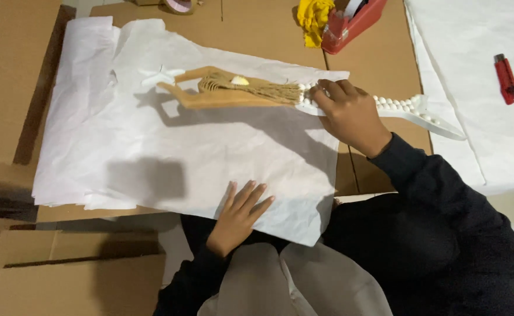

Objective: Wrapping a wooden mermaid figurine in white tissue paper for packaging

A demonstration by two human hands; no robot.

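Cardboard [11, 70] under all. Paper [180, 152] spread over it, centre. Ornament [239, 93], wood, twine and white beads, lying at twelve o'clock on paper. Right hand [350, 114] clamped over its beads, fingers curled. Left hand [239, 216] flat, fingers spread, on paper at six. Tape dispenser [350, 23], rag [314, 17] at one; lighter [507, 79] at two.

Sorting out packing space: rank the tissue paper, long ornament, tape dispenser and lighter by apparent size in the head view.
1. tissue paper
2. long ornament, under the right hand
3. tape dispenser, partly cut off by the frame edge, so unsure
4. lighter
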